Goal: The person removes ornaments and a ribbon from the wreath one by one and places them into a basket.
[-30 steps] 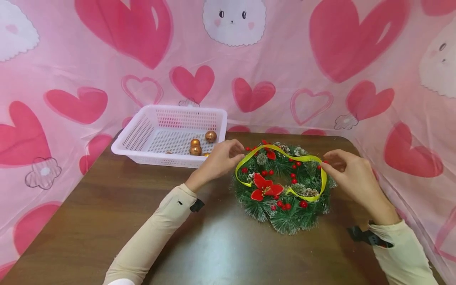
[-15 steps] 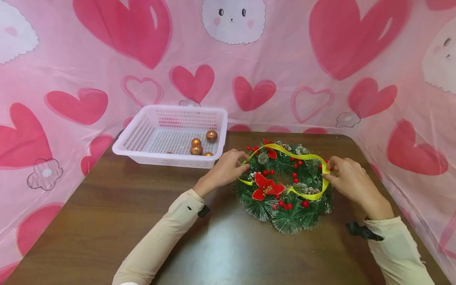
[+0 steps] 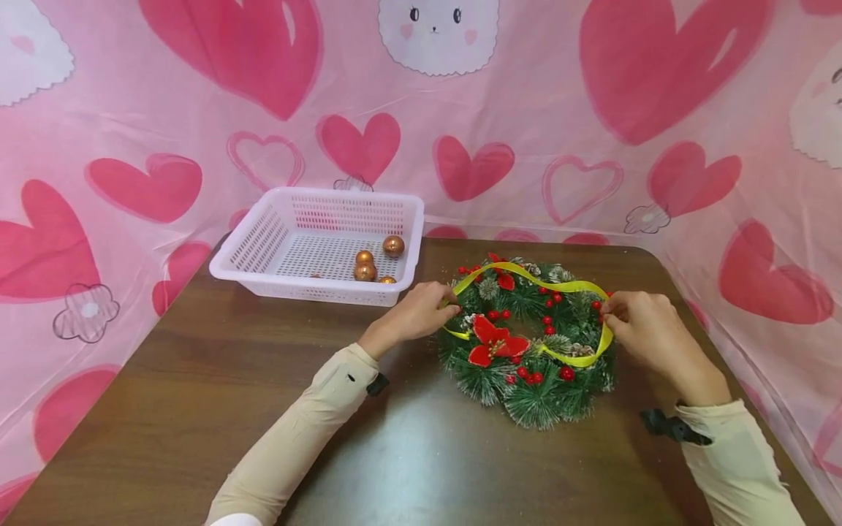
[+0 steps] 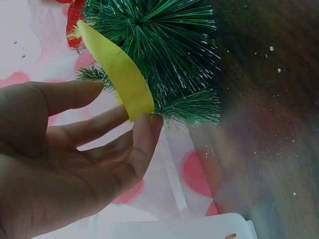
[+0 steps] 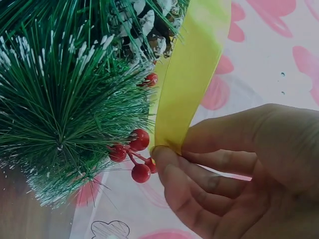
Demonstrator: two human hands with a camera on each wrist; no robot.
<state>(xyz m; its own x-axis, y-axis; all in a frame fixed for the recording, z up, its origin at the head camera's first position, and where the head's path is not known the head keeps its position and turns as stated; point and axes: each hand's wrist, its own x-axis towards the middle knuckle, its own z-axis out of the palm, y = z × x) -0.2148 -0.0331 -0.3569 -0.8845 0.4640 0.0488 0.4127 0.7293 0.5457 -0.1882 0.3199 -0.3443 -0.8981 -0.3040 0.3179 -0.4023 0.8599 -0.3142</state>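
Note:
A green wreath [image 3: 536, 402] with frosted tips, red berries and a red poinsettia [image 3: 495, 342] lies on the table. Over it runs a loop of yellow ribbon [image 3: 555, 291]. My left hand [image 3: 421, 310] is at the wreath's left edge; in the left wrist view its fingertips [image 4: 143, 130] touch the yellow ribbon, while the thumb stands apart from it. On the opposite side, my right hand [image 3: 647, 329] pinches the ribbon [image 5: 192, 74] between thumb and fingertips, close beside a sprig of red berries [image 5: 140, 173].
A white perforated plastic basket [image 3: 302, 291] stands at the back left, with several copper-coloured balls [image 3: 393, 246] inside. The brown wooden table [image 3: 395, 438] reaches a pink heart-printed cloth [image 3: 460, 95] hung behind and at the sides.
My left hand has come slightly nearer and in to the ribbon at the wreath's left edge. My right hand has moved slightly nearer along the ribbon and now pinches it.

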